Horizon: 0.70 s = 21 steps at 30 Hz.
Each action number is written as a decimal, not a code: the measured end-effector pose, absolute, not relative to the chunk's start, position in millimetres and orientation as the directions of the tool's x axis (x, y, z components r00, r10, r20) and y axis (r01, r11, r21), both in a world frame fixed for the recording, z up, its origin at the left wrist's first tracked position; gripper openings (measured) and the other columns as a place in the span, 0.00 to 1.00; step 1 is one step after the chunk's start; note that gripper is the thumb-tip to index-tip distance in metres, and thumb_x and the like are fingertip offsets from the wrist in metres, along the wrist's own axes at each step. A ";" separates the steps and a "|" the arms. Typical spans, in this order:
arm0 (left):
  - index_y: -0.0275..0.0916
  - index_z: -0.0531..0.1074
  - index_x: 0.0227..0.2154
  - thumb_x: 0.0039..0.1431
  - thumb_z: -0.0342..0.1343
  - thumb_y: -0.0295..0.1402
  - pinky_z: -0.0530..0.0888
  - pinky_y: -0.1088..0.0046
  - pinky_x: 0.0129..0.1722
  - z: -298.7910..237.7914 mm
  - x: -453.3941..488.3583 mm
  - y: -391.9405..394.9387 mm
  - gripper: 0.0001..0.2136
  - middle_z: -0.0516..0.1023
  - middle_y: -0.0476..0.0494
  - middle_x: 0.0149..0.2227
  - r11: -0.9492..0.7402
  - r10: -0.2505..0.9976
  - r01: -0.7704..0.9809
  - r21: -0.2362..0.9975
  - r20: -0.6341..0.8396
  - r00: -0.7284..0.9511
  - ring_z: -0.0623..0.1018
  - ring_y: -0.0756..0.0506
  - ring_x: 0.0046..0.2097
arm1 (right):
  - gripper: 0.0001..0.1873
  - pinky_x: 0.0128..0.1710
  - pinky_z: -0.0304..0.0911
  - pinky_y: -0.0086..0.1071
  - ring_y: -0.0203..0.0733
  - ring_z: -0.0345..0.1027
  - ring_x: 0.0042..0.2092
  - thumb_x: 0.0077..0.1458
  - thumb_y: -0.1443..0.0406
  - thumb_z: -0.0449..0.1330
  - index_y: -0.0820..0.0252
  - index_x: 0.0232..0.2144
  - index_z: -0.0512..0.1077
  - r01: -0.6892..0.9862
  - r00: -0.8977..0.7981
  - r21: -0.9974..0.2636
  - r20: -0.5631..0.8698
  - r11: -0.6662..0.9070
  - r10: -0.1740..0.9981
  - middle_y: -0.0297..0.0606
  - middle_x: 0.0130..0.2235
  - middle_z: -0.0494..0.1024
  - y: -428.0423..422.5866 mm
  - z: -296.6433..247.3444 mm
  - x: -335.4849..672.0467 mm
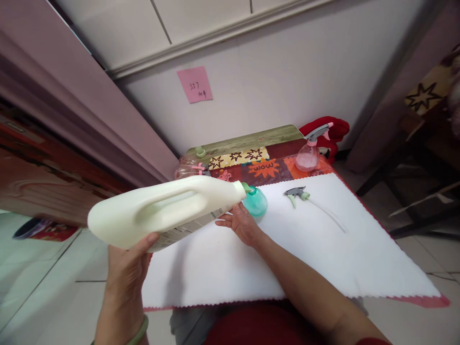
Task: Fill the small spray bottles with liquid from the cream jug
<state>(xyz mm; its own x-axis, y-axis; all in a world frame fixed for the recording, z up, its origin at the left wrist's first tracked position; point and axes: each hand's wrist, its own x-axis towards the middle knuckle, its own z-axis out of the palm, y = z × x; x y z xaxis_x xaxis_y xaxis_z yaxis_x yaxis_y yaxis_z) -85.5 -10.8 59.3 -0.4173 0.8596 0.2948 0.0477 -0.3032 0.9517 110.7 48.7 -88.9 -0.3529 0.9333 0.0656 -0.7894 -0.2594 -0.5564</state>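
My left hand grips the base of a large pale cream jug and holds it tipped on its side, spout pointing right. The spout meets the mouth of a small teal bottle standing on the white cloth. My right hand rests against the teal bottle's near side, fingers curled round it. A grey and green spray head with a long thin tube lies loose on the cloth to the right of the bottle.
A pink spray bottle stands at the table's back right. A clear bottle lies at the back left. A pink note is stuck on the wall. Tiled floor lies to the left, chair legs to the right.
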 end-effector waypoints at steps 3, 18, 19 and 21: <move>0.38 0.80 0.47 0.32 0.76 0.27 0.78 0.72 0.50 59.6 -85.2 -11.3 0.32 0.83 0.41 0.48 -0.307 0.857 0.047 0.950 0.298 -0.420 0.81 0.41 0.50 | 0.30 0.48 0.75 0.45 0.44 0.79 0.44 0.53 0.44 0.67 0.48 0.52 0.68 -0.788 -0.352 -0.557 0.058 -0.262 0.934 0.36 0.50 0.80 48.2 -87.0 111.3; 0.37 0.79 0.45 0.31 0.76 0.28 0.75 0.67 0.55 59.8 -85.9 -11.9 0.31 0.82 0.40 0.50 -0.288 0.859 0.053 0.956 0.282 -0.428 0.79 0.38 0.53 | 0.28 0.49 0.74 0.47 0.44 0.78 0.45 0.56 0.45 0.65 0.47 0.53 0.68 -0.793 -0.350 -0.555 0.077 -0.252 0.934 0.36 0.52 0.79 48.4 -89.1 110.4; 0.37 0.79 0.46 0.31 0.77 0.28 0.76 0.67 0.55 59.3 -86.7 -11.5 0.32 0.82 0.40 0.49 -0.289 0.859 0.049 0.956 0.282 -0.427 0.80 0.38 0.52 | 0.28 0.49 0.74 0.47 0.44 0.78 0.45 0.56 0.45 0.65 0.47 0.53 0.68 -0.795 -0.351 -0.552 0.079 -0.252 0.933 0.36 0.52 0.79 48.5 -89.3 110.4; 0.38 0.79 0.47 0.30 0.77 0.29 0.76 0.67 0.54 57.5 -88.6 -10.6 0.33 0.82 0.40 0.49 -0.293 0.859 0.046 0.955 0.284 -0.426 0.80 0.39 0.51 | 0.27 0.49 0.75 0.46 0.44 0.79 0.45 0.55 0.45 0.66 0.47 0.52 0.68 -0.799 -0.351 -0.545 0.082 -0.253 0.933 0.35 0.51 0.79 48.8 -89.6 110.3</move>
<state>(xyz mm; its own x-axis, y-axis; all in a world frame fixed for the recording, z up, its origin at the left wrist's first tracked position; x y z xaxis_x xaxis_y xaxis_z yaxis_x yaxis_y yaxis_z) -88.6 -10.6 57.5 -0.4263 0.8588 0.2840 0.0459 -0.2930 0.9550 110.3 48.8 -89.6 -0.3507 0.9329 0.0819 -0.7992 -0.2526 -0.5453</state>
